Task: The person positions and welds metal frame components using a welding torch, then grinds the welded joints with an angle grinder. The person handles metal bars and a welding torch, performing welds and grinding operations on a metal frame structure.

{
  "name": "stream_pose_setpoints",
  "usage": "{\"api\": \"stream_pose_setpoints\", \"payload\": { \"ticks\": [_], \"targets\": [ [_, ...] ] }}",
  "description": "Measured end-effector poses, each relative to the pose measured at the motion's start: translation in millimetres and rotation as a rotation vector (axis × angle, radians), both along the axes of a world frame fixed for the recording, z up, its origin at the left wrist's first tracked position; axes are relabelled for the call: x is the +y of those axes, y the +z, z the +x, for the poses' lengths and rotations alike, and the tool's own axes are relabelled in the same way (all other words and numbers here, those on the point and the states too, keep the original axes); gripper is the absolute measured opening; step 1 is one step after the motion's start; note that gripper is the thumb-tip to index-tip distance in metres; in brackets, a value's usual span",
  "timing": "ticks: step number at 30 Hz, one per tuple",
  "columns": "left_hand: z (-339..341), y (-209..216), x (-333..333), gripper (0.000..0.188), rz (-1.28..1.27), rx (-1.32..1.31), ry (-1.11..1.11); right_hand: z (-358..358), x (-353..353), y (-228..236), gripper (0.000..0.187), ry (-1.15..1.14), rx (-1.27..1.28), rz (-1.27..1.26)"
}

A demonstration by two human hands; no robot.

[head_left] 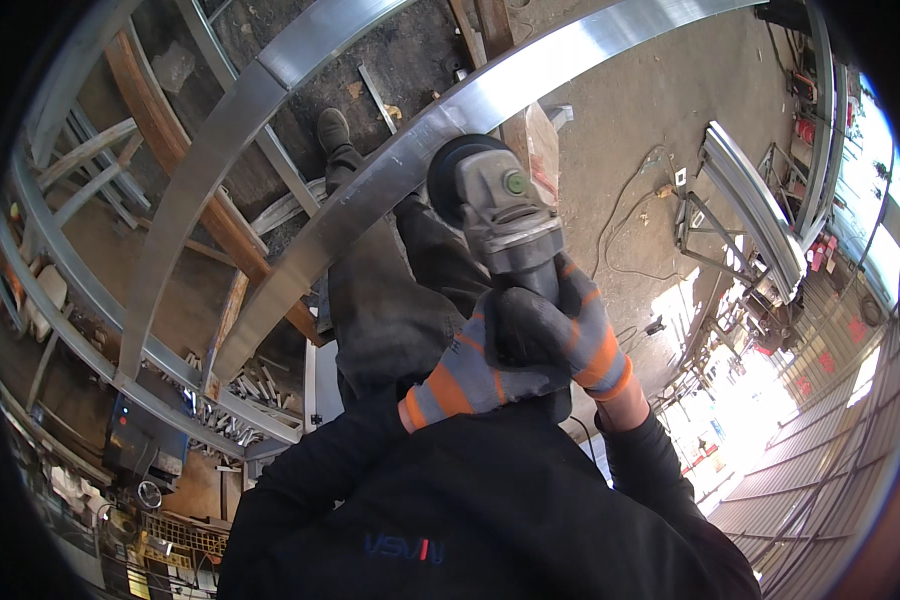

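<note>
- The angle grinder (512, 222) has a scuffed, dull grey gear head with a round green button (515, 183) on it, a dark collar and a blackish body.
- Its round black disc (444, 182) sits at the near edge of a curved metal bar (550, 68); whether it touches is hard to tell from above.
- The left hand (485, 372), in a grey and orange glove, grasps the rear of the grinder's body from the left.
- The right hand (592, 335), gloved alike, is wrapped round the body's right side.
- The bar is silvery, brightest along its far stretch.
- Left of it runs a second curved bar (232, 128), with a seam across it.
- A rust-brown beam (148, 95) lies beneath that.
</note>
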State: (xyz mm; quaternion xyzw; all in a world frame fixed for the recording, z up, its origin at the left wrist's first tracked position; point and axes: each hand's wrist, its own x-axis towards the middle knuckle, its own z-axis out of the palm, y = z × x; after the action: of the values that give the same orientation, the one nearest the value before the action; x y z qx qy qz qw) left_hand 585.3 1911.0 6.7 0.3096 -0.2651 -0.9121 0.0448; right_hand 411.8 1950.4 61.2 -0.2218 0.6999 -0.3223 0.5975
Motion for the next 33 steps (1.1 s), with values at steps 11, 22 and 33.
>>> {"api": "stream_pose_setpoints", "payload": {
  "ticks": [11, 22, 33],
  "targets": [
    [106.6, -106.0, -99.1, 0.094, -1.754, -1.008, -0.332, 0.0, -10.9, 15.2, 0.064, -0.224, -0.193, 0.223],
    [116.4, -128.2, -89.8, 0.086, -1.705, -1.012, -0.291, 4.3, -37.8, 14.2, 0.06, -0.299, -0.26, 0.249],
    [116.6, -129.0, -89.8, 0.083, -1.678, -0.99, -0.313, -0.2, -32.8, 12.6, 0.057, -0.248, -0.155, 0.248]
  ]
}}
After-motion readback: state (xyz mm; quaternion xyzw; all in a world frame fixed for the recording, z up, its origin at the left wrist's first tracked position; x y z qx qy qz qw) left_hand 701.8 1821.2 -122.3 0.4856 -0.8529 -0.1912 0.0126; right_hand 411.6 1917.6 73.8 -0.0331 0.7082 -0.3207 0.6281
